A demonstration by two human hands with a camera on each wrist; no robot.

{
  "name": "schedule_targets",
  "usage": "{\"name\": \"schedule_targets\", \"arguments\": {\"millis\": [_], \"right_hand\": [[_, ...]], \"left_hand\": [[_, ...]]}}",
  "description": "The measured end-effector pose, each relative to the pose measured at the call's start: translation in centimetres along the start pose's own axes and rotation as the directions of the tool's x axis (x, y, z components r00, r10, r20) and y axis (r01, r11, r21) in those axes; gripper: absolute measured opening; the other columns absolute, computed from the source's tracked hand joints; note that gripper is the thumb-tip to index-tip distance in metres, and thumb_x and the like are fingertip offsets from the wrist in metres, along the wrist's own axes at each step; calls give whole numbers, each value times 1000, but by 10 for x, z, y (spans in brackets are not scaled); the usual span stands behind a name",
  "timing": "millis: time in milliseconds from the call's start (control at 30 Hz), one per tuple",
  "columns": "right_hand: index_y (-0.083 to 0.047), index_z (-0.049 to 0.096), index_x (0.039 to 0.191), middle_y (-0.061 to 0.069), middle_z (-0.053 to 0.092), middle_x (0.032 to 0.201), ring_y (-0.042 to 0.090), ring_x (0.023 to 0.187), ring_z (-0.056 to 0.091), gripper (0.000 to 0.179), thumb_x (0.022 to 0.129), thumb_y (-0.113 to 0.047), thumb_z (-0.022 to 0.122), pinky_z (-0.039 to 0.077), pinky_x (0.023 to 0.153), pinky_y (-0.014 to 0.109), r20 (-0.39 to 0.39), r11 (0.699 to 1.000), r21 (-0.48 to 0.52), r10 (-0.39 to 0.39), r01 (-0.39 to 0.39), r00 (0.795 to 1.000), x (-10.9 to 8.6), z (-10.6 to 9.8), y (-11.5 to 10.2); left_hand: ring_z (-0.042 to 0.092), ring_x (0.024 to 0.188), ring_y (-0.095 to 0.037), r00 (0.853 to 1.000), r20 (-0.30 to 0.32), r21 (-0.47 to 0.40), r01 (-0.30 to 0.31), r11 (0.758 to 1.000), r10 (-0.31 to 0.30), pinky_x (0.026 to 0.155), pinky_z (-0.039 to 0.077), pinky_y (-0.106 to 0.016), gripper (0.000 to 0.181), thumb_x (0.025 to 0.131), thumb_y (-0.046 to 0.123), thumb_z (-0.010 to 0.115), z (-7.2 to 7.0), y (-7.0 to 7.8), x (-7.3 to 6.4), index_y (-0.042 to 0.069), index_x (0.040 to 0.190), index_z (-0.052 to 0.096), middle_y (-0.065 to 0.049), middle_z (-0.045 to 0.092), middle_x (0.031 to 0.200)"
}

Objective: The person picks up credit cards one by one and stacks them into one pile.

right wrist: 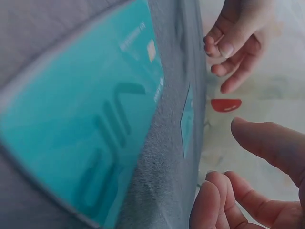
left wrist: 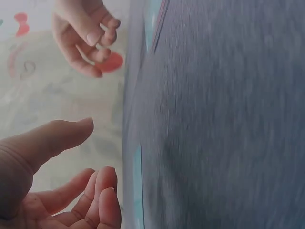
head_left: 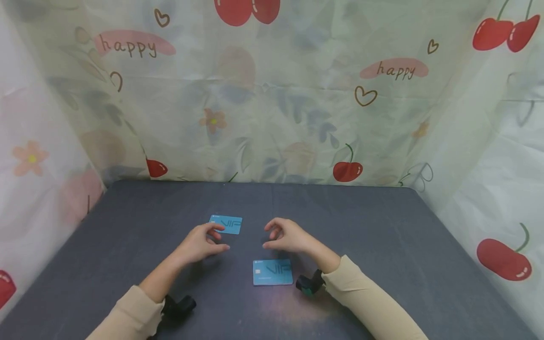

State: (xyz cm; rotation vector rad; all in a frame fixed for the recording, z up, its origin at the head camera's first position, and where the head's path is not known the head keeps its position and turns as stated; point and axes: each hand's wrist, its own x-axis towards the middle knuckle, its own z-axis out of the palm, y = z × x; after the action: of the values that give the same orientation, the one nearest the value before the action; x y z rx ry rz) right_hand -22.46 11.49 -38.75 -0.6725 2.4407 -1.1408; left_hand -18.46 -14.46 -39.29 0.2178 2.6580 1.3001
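Two light blue cards printed "VIP" lie on a dark grey table. The farther card (head_left: 231, 225) is just beyond my left hand (head_left: 205, 243), whose fingertips overlap its left edge in the head view; in the left wrist view this card (left wrist: 138, 186) lies below and apart from the fingers. The nearer card (head_left: 273, 273) sits in front of my right hand (head_left: 289, 235), which hovers above and behind it. In the right wrist view that card (right wrist: 90, 114) fills the left side. Both hands have loosely bent fingers, thumbs apart, and nothing between them.
The grey table (head_left: 361, 222) reaches back to a patterned curtain (head_left: 272, 118) with cherries and "happy" lettering. More curtain hangs at the left and right sides. A black wrist camera (head_left: 310, 282) sits under the right sleeve, another (head_left: 180, 307) under the left.
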Motion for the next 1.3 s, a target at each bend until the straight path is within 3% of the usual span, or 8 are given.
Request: {"name": "schedule_targets", "arguments": {"millis": [167, 500, 667, 1000, 1300], "right_hand": [[1, 55, 117, 7, 58, 88, 15, 64, 60, 43, 81, -16, 71, 52, 62, 28, -26, 997, 22, 68, -68, 997, 20, -1, -3], [-3, 56, 117, 6, 59, 88, 12, 68, 58, 44, 79, -16, 73, 54, 66, 29, -30, 987, 63, 152, -150, 988, 53, 10, -10], [-3, 56, 116, 3, 57, 84, 10, 67, 56, 44, 77, -14, 74, 54, 65, 27, -24, 984, 77, 165, -163, 986, 65, 16, -13], [-2, 52, 118, 5, 56, 88, 12, 67, 54, 49, 76, -10, 75, 54, 63, 26, -2, 973, 98, 208, -207, 978, 82, 28, -19], [-2, 49, 120, 6, 56, 90, 13, 69, 53, 53, 75, -6, 76, 53, 62, 26, -10, 961, 110, 255, -253, 967, 91, 36, -20]], "left_hand": [[58, 79, -17, 997, -44, 8, 64, 998, -63, 66, 46, -28, 53, 79, 18, 72, -11, -9, 8, -3, 124, 52, -18, 59, 104], [55, 93, -28, 992, -86, 47, 95, 994, -90, 72, 45, -33, 54, 80, 19, 71, -26, -22, 24, -6, 124, 51, -22, 59, 107], [55, 94, -30, 992, -62, 65, 114, 991, -110, 77, 46, -38, 56, 80, 18, 71, -31, -25, 33, -7, 125, 49, -24, 58, 108], [56, 98, -29, 993, 14, 45, 118, 992, -119, 78, 47, -35, 60, 80, 15, 72, -38, -37, 49, -5, 130, 46, -24, 57, 112], [55, 77, -17, 986, 18, 52, 166, 985, -167, 64, 45, -24, 62, 79, 12, 72, -36, -41, 63, -3, 132, 45, -14, 57, 98]]}}
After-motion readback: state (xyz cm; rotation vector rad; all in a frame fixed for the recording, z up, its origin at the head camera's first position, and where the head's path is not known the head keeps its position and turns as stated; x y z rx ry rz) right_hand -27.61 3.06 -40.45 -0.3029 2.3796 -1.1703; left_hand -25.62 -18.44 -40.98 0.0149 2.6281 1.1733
